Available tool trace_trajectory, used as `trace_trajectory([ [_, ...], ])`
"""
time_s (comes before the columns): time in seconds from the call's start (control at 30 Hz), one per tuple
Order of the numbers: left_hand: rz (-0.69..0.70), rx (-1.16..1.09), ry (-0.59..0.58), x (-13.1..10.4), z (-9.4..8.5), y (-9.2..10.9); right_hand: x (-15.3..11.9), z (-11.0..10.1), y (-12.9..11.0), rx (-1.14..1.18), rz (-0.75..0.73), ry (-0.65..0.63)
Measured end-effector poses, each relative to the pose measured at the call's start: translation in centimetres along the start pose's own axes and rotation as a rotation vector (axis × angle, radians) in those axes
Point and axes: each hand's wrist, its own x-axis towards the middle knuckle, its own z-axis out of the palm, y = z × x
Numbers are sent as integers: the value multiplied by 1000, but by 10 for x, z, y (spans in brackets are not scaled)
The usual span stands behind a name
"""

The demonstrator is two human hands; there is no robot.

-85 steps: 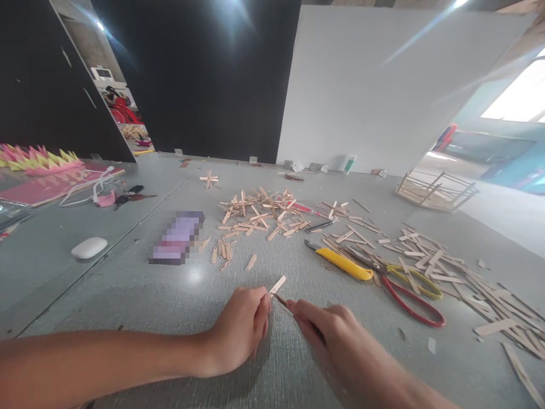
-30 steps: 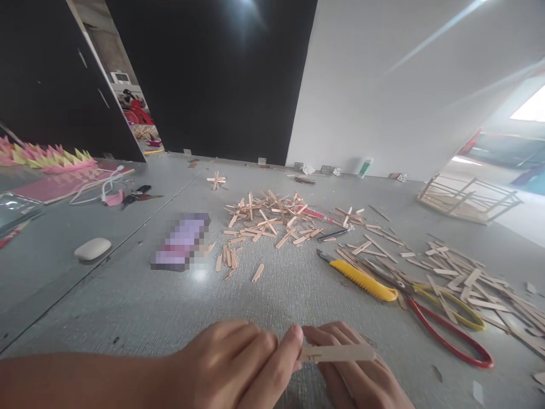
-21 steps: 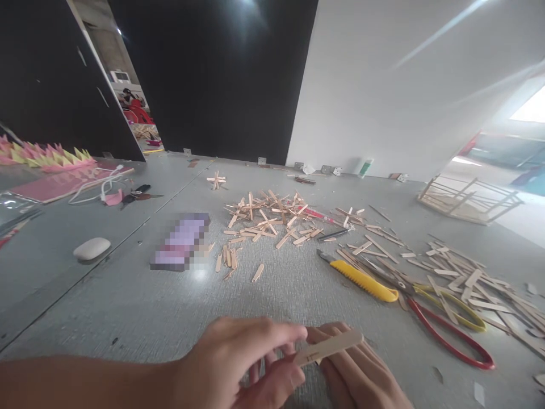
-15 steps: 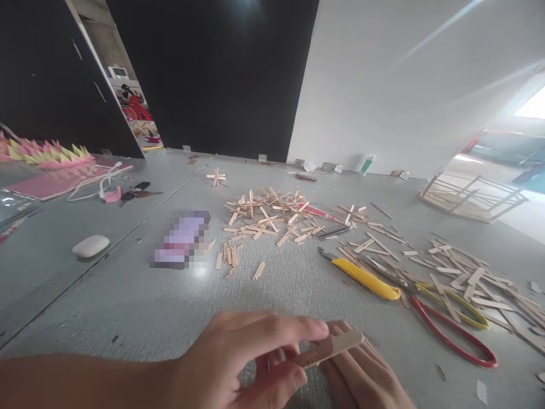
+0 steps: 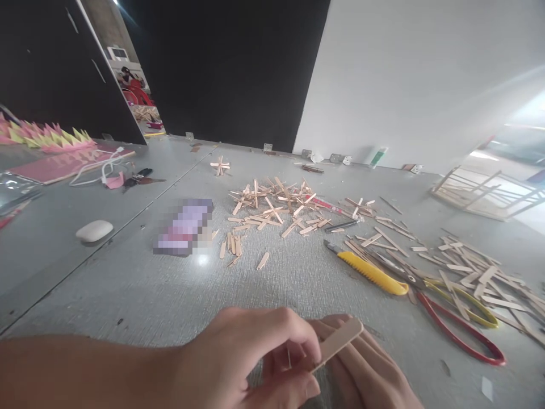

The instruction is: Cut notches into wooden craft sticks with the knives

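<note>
A flat wooden craft stick (image 5: 343, 338) slants up to the right, pinched near its lower end between the thumb and curled fingers of my left hand (image 5: 255, 352). Its rounded upper end lies across the fingers of my right hand (image 5: 368, 372). Those fingers are bent and pressed together just behind the stick; their tips and any thing in them are hidden. A yellow box cutter (image 5: 372, 274) and red-and-yellow-handled scissors (image 5: 460, 335) lie to the right of my hands. Beyond them spreads a heap of craft sticks (image 5: 276, 207).
Cut sticks (image 5: 485, 278) are piled at the right, near a stick frame (image 5: 477, 193). Farther left are a blurred purple item (image 5: 183, 227), a white rounded case (image 5: 94, 231) and a white cable (image 5: 97, 170). Dark and white panels (image 5: 383, 74) stand behind.
My left index finger has drawn back and curled down along the stick, baring more of its upper part. The view has shifted slightly, moving the tabletop things right and up.
</note>
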Motion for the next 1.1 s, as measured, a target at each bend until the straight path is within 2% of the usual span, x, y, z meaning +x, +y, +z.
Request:
trace_trajectory([
  [0.13, -13, -10, -13, 0, -1, -1, 1, 0, 2, 6, -24, 11],
  [0.33, -16, 8, -128, 3, -10, 0, 6, -1, -4, 18, -6, 130],
  [0.4, 8, 20, -135, 5, -11, -1, 7, -1, -5, 16, -7, 153],
  [0.57, 122, 117, -117, 6, -9, -4, 7, -1, -5, -6, -42, 130],
  [0.67, 142, 183, -124, 6, -11, -4, 8, -2, -6, 2, -48, 132],
  [0.97, 117, 338, -238, 6, -13, -4, 7, 0, -6, -48, -119, 212],
  [1.1, 83, 320, -247, 6, -7, -10, 2, 2, -5, -35, -68, 130],
])
